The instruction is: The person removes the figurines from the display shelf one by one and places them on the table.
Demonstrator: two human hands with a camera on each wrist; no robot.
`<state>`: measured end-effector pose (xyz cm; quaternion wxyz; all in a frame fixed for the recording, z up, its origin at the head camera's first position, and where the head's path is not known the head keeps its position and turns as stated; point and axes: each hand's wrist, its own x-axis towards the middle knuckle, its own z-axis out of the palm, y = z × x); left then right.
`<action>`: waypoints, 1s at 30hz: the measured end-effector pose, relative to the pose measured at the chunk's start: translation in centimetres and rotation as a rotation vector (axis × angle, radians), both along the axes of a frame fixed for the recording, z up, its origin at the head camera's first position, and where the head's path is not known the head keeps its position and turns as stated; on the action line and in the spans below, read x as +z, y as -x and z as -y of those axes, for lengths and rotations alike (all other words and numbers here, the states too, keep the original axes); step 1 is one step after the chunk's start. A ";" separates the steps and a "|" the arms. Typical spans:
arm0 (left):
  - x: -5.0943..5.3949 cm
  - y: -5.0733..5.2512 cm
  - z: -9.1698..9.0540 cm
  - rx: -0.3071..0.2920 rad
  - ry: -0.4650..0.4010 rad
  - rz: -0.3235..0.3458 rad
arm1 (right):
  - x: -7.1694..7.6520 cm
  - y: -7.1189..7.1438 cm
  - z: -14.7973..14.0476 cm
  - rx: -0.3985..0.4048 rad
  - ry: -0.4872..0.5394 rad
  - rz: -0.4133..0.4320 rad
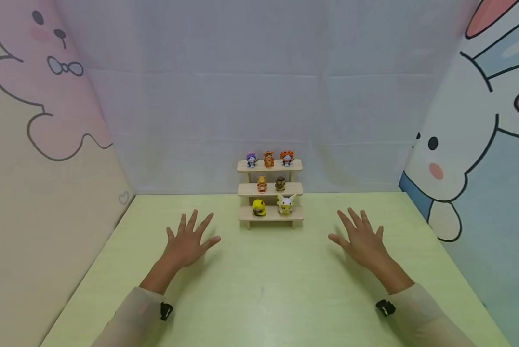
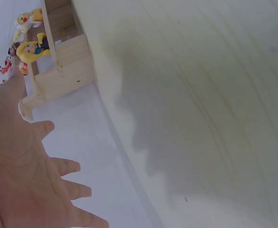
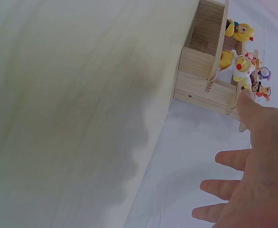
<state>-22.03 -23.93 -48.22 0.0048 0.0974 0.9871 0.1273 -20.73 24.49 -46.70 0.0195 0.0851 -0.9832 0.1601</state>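
A bare left hand and right hand are showing beyond pale beige cloth sleeves at the frame's lower left and lower right; a small, black, blocky device is jutting from each sleeve's inner edge.

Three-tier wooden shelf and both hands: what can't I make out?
Head: fine detail on the top-tier figurines; too small.
Left wrist: one end of the wooden shelf, cut off by the top edge; another part, behind the left hand.
Right wrist: little finger of the right hand, apparently cut off by the bottom edge.
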 end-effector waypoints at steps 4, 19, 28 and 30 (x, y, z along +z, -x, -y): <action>0.5 0.3 -0.4 -0.013 0.003 -0.012 | 0.1 0.3 0.1 0.001 0.002 0.006; 1.7 2.1 -1.7 -0.073 -0.131 0.073 | 0.5 1.2 1.6 0.037 0.048 0.026; 1.4 3.1 -3.2 -0.129 -0.232 0.122 | 0.3 1.6 2.1 0.042 0.058 0.039; 1.4 3.3 -3.6 -0.142 -0.256 0.134 | 0.4 1.6 2.2 0.042 0.062 0.043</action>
